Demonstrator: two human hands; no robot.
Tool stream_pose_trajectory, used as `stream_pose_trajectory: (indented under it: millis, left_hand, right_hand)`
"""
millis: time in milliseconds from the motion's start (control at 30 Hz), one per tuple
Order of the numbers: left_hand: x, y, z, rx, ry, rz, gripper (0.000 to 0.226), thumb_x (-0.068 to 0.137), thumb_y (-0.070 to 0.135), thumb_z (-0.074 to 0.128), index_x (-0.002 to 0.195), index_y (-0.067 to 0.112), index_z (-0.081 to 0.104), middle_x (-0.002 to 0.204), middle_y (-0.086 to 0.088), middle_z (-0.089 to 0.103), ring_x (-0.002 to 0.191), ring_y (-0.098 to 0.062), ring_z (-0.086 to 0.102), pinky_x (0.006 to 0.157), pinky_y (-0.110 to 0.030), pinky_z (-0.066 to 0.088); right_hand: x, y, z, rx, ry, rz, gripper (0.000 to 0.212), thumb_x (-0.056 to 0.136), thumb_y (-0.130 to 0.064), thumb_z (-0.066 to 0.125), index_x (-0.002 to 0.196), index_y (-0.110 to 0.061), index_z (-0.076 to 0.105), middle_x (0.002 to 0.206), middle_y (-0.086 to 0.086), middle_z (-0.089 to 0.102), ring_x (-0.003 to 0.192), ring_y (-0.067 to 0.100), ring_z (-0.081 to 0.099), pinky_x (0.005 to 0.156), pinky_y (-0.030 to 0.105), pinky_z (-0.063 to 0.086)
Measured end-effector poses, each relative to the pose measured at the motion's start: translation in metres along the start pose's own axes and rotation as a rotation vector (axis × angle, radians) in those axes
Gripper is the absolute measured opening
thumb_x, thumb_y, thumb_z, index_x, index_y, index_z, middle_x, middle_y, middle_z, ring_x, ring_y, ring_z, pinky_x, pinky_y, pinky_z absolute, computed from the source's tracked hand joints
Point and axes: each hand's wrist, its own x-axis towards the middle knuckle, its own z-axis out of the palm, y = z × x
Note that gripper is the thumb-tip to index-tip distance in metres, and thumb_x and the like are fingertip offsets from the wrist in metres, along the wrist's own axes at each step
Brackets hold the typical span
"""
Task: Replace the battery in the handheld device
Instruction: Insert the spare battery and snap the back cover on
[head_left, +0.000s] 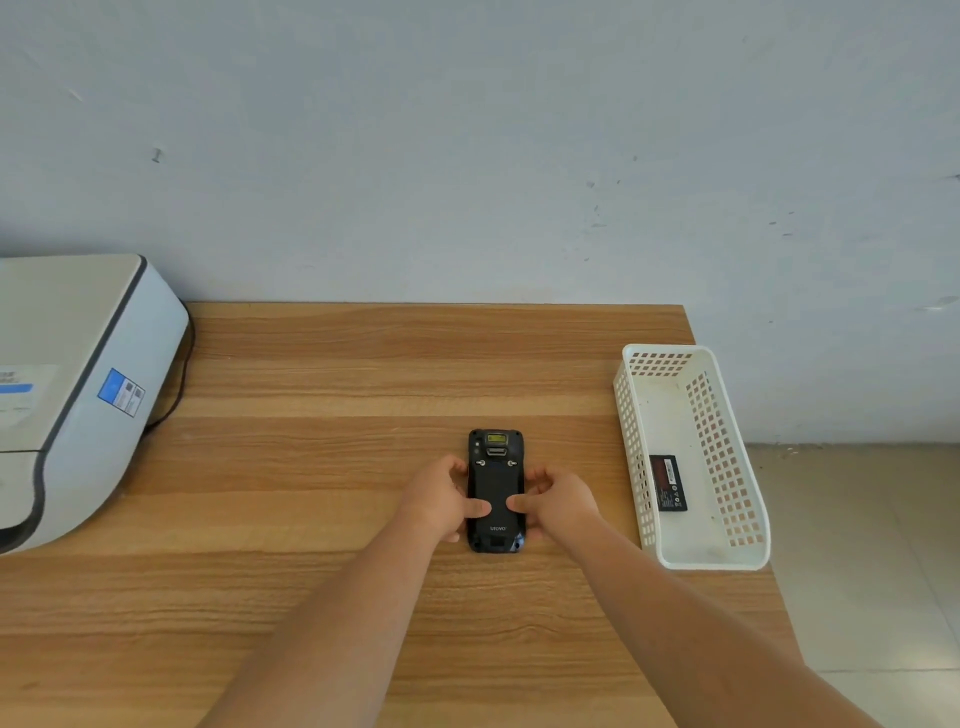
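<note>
Both my hands grip the handheld device (495, 491) lying face down on the tabletop (322, 467): left hand (441, 499) and right hand (558, 501) curl around its sides, thumbs pressing its back cover. Right of my fingers, a battery (668, 483) lies in the white basket (727, 558).

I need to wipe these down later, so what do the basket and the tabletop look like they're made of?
The basket looks like white moulded plastic: thin perforated walls, slightly glossy rim. The tabletop looks like wood-grain laminate, matte with printed-looking even stripes; solid wood can't be ruled out.
</note>
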Motion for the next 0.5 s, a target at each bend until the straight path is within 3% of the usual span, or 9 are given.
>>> stream_pose_trajectory:
  millis: [100, 300, 500]
  left_hand:
    - [-0.003, 0.002, 0.002, 0.065, 0.025, 0.010, 0.055, 0.081, 0.019, 0.077, 0.128, 0.024, 0.048, 0.105, -0.003, 0.064, 0.083, -0.021, 0.070, 0.059, -0.031, 0.060]
    - [-0.008, -0.010, 0.000, -0.079, -0.080, 0.041, 0.075, 0.076, 0.001, 0.079, 0.139, 0.021, 0.043, 0.105, -0.004, 0.057, 0.098, -0.023, 0.064, 0.078, -0.042, 0.061]
    - [-0.009, -0.009, 0.002, -0.038, -0.066, 0.057, 0.084, 0.074, -0.004, 0.078, 0.143, 0.023, 0.039, 0.101, -0.003, 0.057, 0.092, -0.020, 0.063, 0.071, -0.034, 0.061]
  right_hand:
    - [-0.002, 0.002, -0.001, -0.025, -0.014, -0.025, 0.032, 0.081, -0.007, 0.075, 0.106, -0.019, 0.057, 0.090, 0.004, 0.064, 0.073, 0.020, 0.070, 0.057, 0.031, 0.059]
    - [-0.010, 0.011, -0.005, -0.150, -0.120, -0.065, 0.069, 0.072, -0.006, 0.082, 0.129, -0.025, 0.048, 0.088, 0.001, 0.055, 0.075, 0.014, 0.062, 0.071, 0.034, 0.061]
    - [-0.011, 0.008, -0.006, -0.257, -0.145, -0.084, 0.081, 0.071, -0.005, 0.082, 0.138, -0.024, 0.040, 0.092, 0.003, 0.057, 0.077, 0.017, 0.067, 0.072, 0.037, 0.062]
